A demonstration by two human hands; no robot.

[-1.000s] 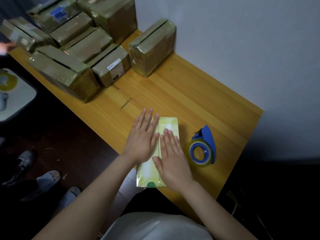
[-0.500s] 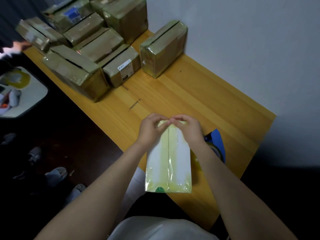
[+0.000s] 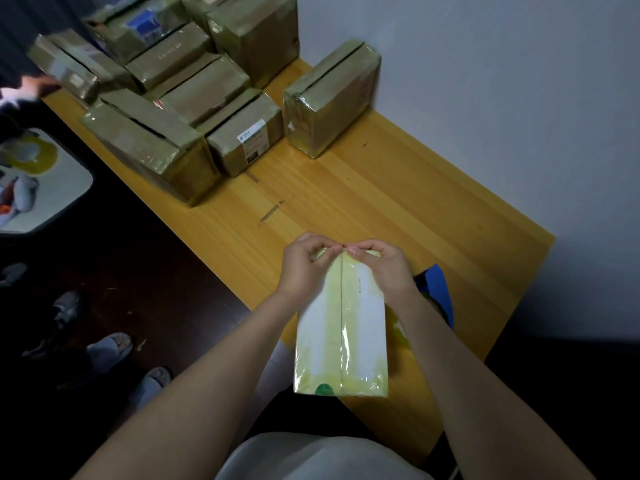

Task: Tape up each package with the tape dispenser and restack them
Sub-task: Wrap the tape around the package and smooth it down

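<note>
White side table [image 3: 74,183]: at 9 o'clock of the view, on the dark floor, with blurred yellow and pale things on it.
Slippers [image 3: 109,348]: at 8 o'clock, on the floor beside the table's long edge.
Brown packages [image 3: 194,95]: a tight cluster wrapped in glossy tape at 11 o'clock, on the far left part of the table; one shows a white label.
Left hand [image 3: 303,268]: fingers curled, pinching the far left corner of the yellow-white package, its fingertips meeting those of the other hand.
Lone brown package [image 3: 330,98]: at 12 o'clock, standing apart from the cluster, close to the wall.
Yellow-white package [image 3: 341,327]: at 6 o'clock of the table's middle, lengthwise toward the person, near end past the table's near edge; a dark seam runs down its centre under shiny clear tape.
Right hand [image 3: 389,268]: fingers curled, pinching the far right corner of the same package.
Tape dispenser [image 3: 438,292]: blue, at 3 o'clock of that package, largely hidden by the right forearm.
Table [image 3: 398,188]: yellow wood, set against a pale wall [image 3: 502,98].
</note>
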